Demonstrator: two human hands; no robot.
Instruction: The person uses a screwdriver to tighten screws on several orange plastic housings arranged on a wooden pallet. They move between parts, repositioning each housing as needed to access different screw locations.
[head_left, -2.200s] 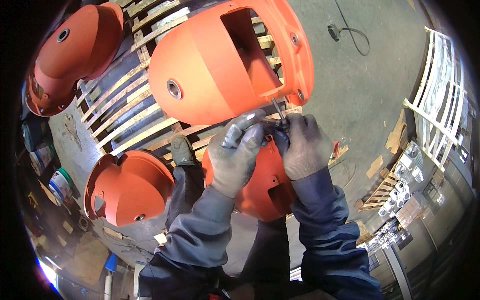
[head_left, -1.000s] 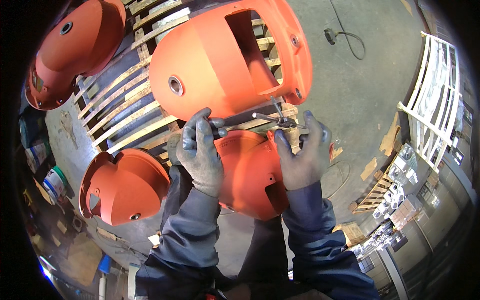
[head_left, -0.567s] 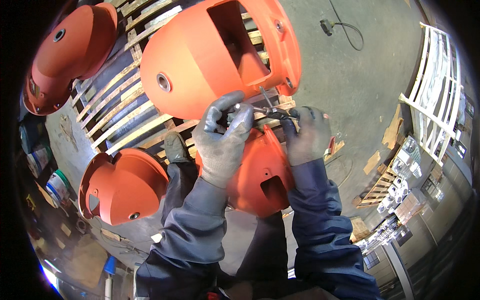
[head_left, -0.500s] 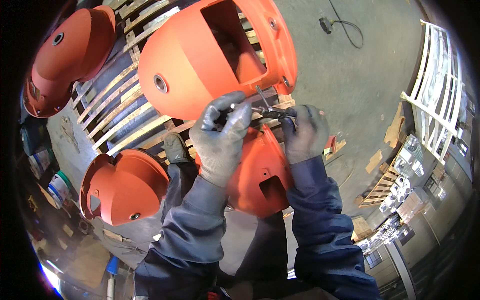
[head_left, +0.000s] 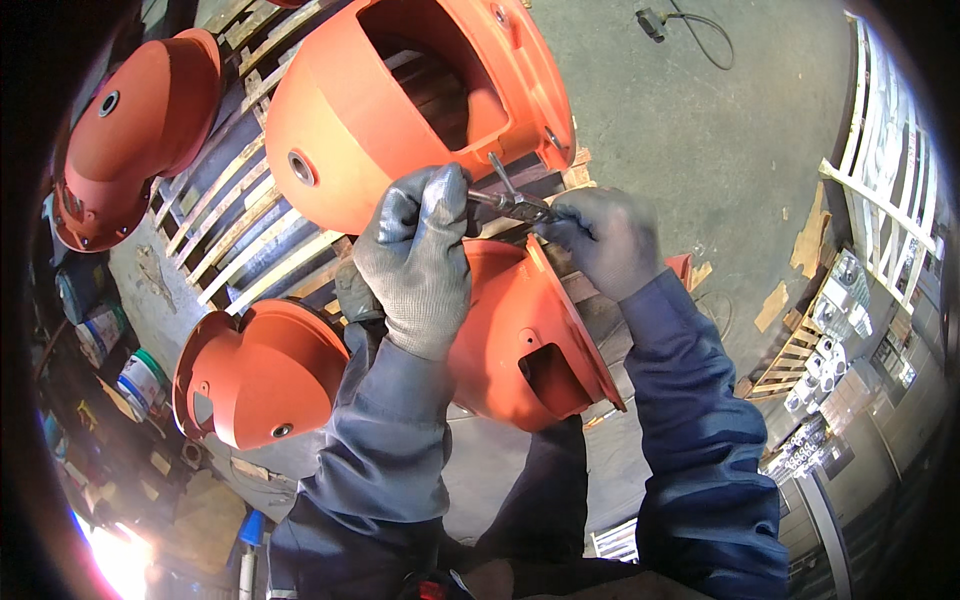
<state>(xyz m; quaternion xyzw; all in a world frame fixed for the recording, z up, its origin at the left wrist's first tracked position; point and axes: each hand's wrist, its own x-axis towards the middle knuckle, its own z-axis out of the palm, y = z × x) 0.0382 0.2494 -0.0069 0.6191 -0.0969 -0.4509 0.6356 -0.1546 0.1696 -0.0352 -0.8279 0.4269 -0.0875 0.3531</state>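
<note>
Both my hands wear grey gloves and grip a dark tap wrench point(head_left: 524, 208) held in the air in front of me. My left hand point(head_left: 420, 255) is closed round its left handle. My right hand point(head_left: 606, 240) pinches the other end, with its fingertips partly hidden. From the wrench's middle a slim metal tap point(head_left: 503, 174) points up and away. Just beyond it lies a large orange cast housing point(head_left: 345, 125) with a wide rectangular opening. Beneath my hands, near my legs, is a smaller orange housing point(head_left: 490, 335) with a square window and a flanged rim.
Wooden pallets point(head_left: 235, 210) carry the large housing. More orange housings stand at the left, one near point(head_left: 275, 365) and one farther off point(head_left: 140, 135). A white bucket point(head_left: 142, 375) sits at far left. A black cable point(head_left: 705, 40) lies on the grey floor; a white rack point(head_left: 885, 190) stands at right.
My hands have drawn slightly apart, and the left has closed more fully on the wrench handle. The tap now leans in front of the large housing's edge. The view has shifted a little.
</note>
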